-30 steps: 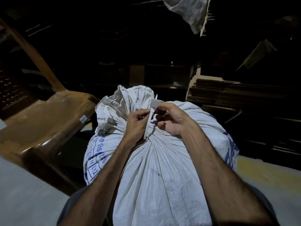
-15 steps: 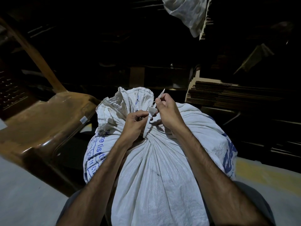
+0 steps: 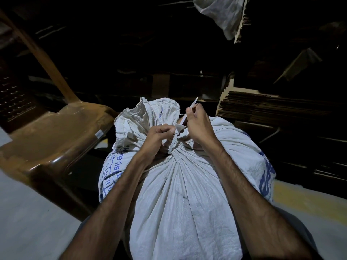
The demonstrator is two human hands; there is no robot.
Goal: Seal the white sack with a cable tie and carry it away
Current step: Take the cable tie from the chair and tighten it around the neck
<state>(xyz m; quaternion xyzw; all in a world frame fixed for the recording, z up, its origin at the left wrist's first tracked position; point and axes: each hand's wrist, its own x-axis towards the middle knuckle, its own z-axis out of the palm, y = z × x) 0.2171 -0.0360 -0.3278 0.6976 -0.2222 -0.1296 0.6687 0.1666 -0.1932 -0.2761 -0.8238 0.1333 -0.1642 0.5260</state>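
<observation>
Gripping cable tie [image 3: 173, 142], right hand [image 3: 197, 126] hiding strap

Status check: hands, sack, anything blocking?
Left hand pinching tie head. Right hand pulling cable tie tail. White sack neck gathered. Brown chair close left.

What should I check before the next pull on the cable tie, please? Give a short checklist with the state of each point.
1. Sack neck gathered into tight pleats: ok.
2. Cable tie wrapped around the neck: ok.
3. Left hand steadying the tie head: ok.
4. Right hand gripping the free tail: ok.
5. Tie fully tight: cannot tell.
6. Brown chair beside the sack, possibly in the carrying path: cannot tell.
</observation>
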